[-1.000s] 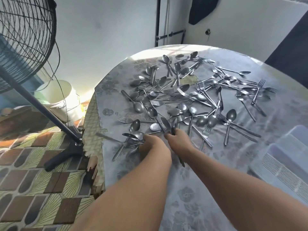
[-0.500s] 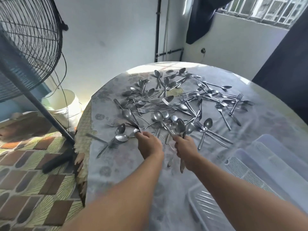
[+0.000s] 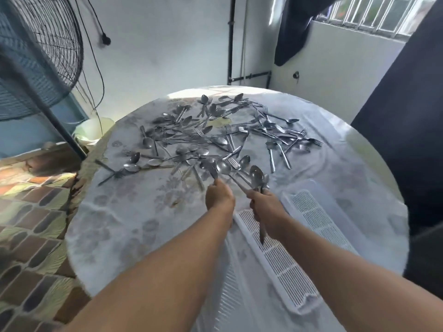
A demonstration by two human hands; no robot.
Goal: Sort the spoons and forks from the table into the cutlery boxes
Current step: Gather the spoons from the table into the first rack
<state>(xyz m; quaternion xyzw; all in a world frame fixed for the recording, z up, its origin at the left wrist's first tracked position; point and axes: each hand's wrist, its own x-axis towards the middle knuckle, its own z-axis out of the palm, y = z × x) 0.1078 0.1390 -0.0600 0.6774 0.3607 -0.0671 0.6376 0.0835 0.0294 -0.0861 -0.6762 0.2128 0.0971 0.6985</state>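
While both arms reach over the round table point(image 3: 124, 226), I log: left hand point(image 3: 219, 196), fingers curled round one spoon point(image 3: 211, 169), bowl pointing away; right hand point(image 3: 267, 208), fist closed on a bundle of spoons point(image 3: 256, 176), handles poking out below. Loose pile of spoons and forks point(image 3: 215, 137) at the table's far half. White slotted cutlery boxes point(image 3: 309, 212) at the table's near right, below the right hand. Standing fan point(image 3: 36, 56) left of the table.
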